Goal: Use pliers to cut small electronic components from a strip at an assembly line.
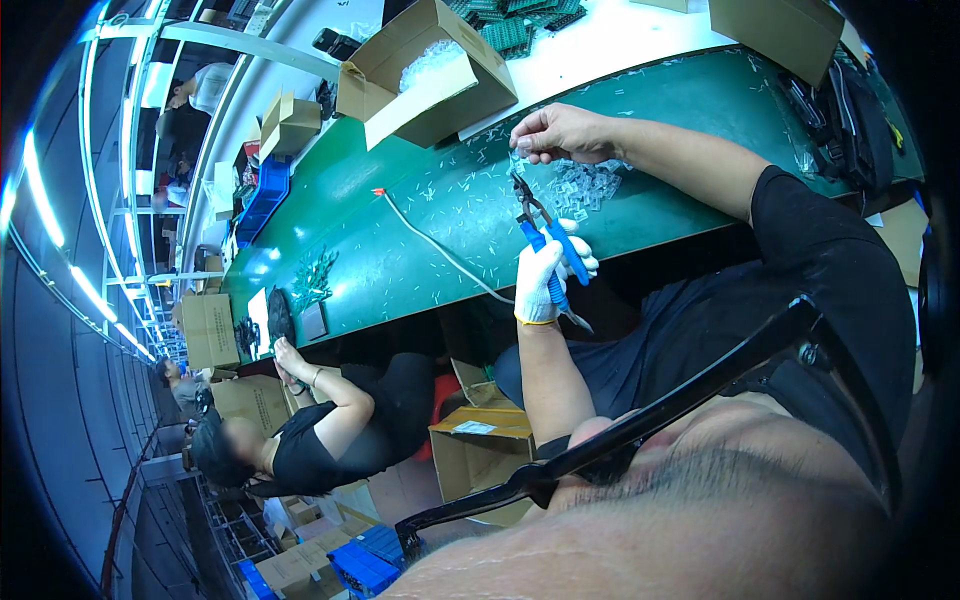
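My left hand (545, 275), in a white glove, is closed round the blue handles of a pair of cutting pliers (540, 218). The dark jaws point away from me, at the fingertips of my other hand. My right hand (570, 135) is bare and pinches a small clear plastic piece (517, 160) just beyond the jaws. Whether the jaws touch that piece I cannot tell. Beside and below my right hand lies a heap of clear plastic parts (588, 187) on the green bench top (400, 265). Small clear slivers are strewn round it.
A grey hose (440, 245) with an orange tip lies across the bench. Further back stands an open cardboard box (440, 100) with clear material inside. A co-worker (330, 430) sits at the left, hands by the bench edge. Dark bags (850, 130) lie at the right.
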A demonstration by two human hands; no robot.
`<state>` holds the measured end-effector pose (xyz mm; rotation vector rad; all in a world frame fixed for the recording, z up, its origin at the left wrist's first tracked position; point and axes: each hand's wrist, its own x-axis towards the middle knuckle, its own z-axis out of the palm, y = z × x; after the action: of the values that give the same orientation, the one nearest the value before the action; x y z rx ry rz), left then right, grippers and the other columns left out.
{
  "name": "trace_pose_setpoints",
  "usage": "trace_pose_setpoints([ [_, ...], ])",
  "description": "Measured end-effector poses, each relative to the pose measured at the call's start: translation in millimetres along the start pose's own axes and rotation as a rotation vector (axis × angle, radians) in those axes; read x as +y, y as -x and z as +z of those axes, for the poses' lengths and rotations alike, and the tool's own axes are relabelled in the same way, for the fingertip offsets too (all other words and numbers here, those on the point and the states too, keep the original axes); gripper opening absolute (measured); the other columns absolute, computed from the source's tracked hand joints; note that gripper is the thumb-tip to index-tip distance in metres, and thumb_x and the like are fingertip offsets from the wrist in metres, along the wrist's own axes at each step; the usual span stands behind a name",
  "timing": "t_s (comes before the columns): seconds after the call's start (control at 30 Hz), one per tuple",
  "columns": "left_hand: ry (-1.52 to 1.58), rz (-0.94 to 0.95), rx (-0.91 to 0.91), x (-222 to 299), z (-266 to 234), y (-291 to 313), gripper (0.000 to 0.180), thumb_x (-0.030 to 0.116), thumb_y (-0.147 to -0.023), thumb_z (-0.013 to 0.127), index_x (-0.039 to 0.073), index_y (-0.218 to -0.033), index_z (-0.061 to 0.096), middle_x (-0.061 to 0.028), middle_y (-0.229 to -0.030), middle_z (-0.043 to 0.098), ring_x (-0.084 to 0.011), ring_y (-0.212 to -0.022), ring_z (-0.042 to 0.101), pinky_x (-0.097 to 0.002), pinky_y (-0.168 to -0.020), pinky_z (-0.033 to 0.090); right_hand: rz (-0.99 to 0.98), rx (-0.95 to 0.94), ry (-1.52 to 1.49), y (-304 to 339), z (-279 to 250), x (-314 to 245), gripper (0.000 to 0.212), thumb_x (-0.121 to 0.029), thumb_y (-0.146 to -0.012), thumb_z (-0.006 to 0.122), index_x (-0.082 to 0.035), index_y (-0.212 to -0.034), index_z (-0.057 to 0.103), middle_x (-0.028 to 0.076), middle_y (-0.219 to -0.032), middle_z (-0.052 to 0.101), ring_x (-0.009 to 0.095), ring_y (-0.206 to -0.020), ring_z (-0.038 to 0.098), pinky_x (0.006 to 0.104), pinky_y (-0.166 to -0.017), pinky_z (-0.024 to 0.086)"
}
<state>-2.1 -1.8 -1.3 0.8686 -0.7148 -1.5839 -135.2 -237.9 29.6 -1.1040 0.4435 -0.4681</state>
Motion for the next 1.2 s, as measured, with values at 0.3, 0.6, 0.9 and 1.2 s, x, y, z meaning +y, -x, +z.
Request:
trace_pose_setpoints([
  [0.3,0.047,-0.008,0.03,0.8,2.4,0.5,0.054,0.032,-0.098,0.068,-0.006,-0.135,0.054,-0.0162,-0.098,0.073,-0.0302,-0.083,0.076,-0.0417,-0.075,0.064,0.006,-0.061,0.119,10.6,13.2,-8.8,0.021,-0.007,-0.103,0.065,0.003,-0.121,0.07,0.005,-0.098,0.068,0.01,-0.083,0.063,0.0231,-0.072,0.054],
  [0.6,0.042,-0.011,0.019,1.7,1.5,1.5,0.054,0.032,-0.099,0.067,-0.006,-0.135,0.053,-0.0166,-0.1,0.073,-0.0299,-0.084,0.076,-0.041,-0.076,0.064,-0.025,-0.131,0.112,16.0,22.5,-9.7,0.029,-0.006,-0.1,0.068,0.003,-0.127,0.064,0.006,-0.098,0.066,0.012,-0.085,0.063,0.0251,-0.074,0.055],
  [0.9,0.033,0.001,0.01,2.7,2.7,2.5,0.055,0.031,-0.099,0.067,-0.007,-0.136,0.053,-0.0165,-0.101,0.073,-0.0295,-0.085,0.077,-0.0404,-0.076,0.064,-0.012,-0.056,0.166,20.1,28.7,-15.4,0.055,-0.005,-0.093,0.075,0.003,-0.14,0.048,0.011,-0.098,0.07,0.016,-0.086,0.069,0.0285,-0.074,0.057],
  [1.2,-0.09,-0.021,0.072,4.9,10.3,4.6,0.048,0.026,-0.098,0.069,-0.006,-0.131,0.055,-0.0144,-0.095,0.072,-0.0261,-0.078,0.075,-0.0374,-0.07,0.063,-0.043,-0.012,0.221,24.2,27.5,-20.3,0.061,0.001,-0.09,0.076,0.008,-0.142,0.046,0.016,-0.095,0.073,0.021,-0.084,0.073,0.0309,-0.071,0.059],
])
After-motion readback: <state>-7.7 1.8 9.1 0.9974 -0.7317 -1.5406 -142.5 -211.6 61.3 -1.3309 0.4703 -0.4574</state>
